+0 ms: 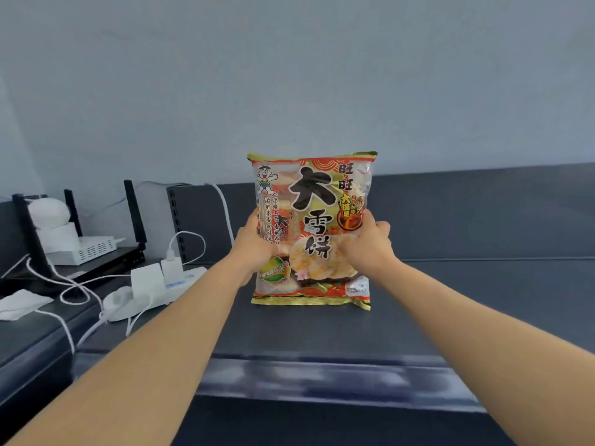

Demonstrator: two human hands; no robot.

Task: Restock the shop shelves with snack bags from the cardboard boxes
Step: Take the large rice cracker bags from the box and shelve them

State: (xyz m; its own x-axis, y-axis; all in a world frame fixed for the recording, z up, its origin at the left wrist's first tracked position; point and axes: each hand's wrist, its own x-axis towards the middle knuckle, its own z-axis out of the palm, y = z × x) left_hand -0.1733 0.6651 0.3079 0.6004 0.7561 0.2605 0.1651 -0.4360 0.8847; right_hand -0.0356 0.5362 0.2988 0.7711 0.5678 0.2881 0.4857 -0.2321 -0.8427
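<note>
The left grip (255, 249) and right grip (370, 247) are each curling round a side of the snack bag (312, 201), holding it upright on the dark shelf (450, 300) near a white power strip (182, 281).

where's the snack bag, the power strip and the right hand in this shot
snack bag (309, 194): head view, on the large black character on its front
power strip (193, 275): head view, on its bare far end
right hand (370, 246): head view, on the back of the hand
</note>
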